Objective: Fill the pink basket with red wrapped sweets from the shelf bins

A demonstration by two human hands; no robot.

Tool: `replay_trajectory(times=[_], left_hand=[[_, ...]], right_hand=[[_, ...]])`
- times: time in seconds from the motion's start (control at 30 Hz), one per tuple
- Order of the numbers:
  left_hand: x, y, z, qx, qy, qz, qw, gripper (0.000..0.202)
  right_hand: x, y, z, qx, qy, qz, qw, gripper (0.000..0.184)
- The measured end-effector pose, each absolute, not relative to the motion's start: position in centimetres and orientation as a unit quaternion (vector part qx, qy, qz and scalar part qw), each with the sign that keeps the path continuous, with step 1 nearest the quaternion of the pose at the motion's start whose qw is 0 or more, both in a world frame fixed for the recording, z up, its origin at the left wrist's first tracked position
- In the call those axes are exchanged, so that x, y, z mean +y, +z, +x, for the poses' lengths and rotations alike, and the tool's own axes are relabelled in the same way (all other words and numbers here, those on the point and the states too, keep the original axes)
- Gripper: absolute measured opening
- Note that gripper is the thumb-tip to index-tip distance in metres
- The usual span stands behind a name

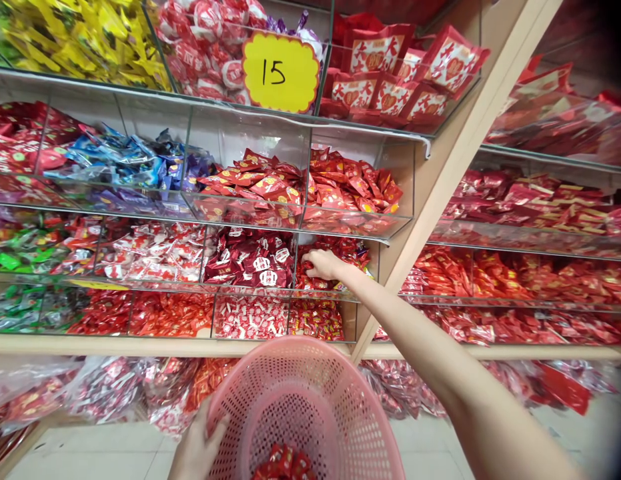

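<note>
A pink perforated plastic basket (360,413) is tilted toward me at the bottom centre, with my left hand (200,443) closed on its left rim. A small heap of red-wrapped candies (285,463) lies at its bottom. My right hand (324,264) reaches far forward into a clear shelf bin, its fingers curled down on red-wrapped candies (307,283); how many are in its grasp is hidden. Left of that bin, dark red packets with white labels (265,263) fill a compartment. Small red and yellow candies (317,321) sit in the bin below.
Tiered clear bins of wrapped sweets span the wooden shelf (165,345). A slanted wooden upright (455,160) stands right of my reaching hand. A yellow tag marked 15 (281,72) hangs above. Bagged sweets (107,387) lie underneath, near the tiled floor (110,440).
</note>
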State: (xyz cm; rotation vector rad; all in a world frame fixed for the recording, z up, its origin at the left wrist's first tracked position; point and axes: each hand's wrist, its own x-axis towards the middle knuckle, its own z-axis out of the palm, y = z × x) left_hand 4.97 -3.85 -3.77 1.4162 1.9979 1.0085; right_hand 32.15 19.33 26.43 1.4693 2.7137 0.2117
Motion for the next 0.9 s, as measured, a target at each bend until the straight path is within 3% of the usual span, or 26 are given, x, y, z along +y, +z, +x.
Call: replay_trajectory(times=[0.27, 0.5, 0.6, 0.77, 0.83, 0.9], left_hand=[[-4.0, -3.8, 4.8, 0.746, 0.33, 0.525, 0.244, 0.072], [-3.8, -3.4, 5.0, 0.739, 0.346, 0.523, 0.247, 0.069], [-3.9, -3.1, 5.1, 0.728, 0.358, 0.53, 0.247, 0.061], [-3.9, -2.7, 5.1, 0.723, 0.369, 0.532, 0.24, 0.056], [-3.8, -2.7, 5.1, 0.724, 0.37, 0.527, 0.246, 0.058], [-3.8, -2.7, 5.2, 0.724, 0.368, 0.527, 0.251, 0.06]], right_hand=[[20.1, 26.4, 32.2, 0.859, 0.065, 0.503, -0.072, 0.035], [20.8, 26.2, 33.2, 0.804, -0.056, 0.51, -0.3, 0.035], [20.1, 26.0, 33.4, 0.787, -0.035, 0.535, -0.305, 0.032], [15.5, 26.6, 34.2, 0.843, 0.117, 0.472, -0.228, 0.03], [12.6, 26.1, 34.7, 0.852, 0.114, 0.446, -0.251, 0.03], [9.5, 24.5, 35.1, 0.837, 0.033, 0.439, -0.326, 0.027]])
